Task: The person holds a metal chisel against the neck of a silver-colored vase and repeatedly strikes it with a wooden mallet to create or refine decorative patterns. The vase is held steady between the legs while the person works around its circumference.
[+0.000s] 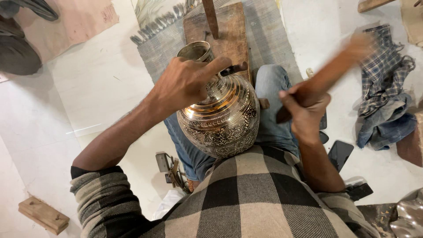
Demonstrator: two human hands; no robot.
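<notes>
The left hand [185, 83] is pinching a small dark tool [233, 69] against the engraved brass pot [222, 117] lying in the lap; its mouth is facing far. The right hand [306, 110] is gripping a blurred wooden mallet [328, 75], fingers wrapped tight

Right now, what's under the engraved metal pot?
The pot rests on the person's lap, on blue jeans. Beyond it lie a wooden board and striped mat. The left hand covers its shoulder; the contact underneath is hidden.
</notes>
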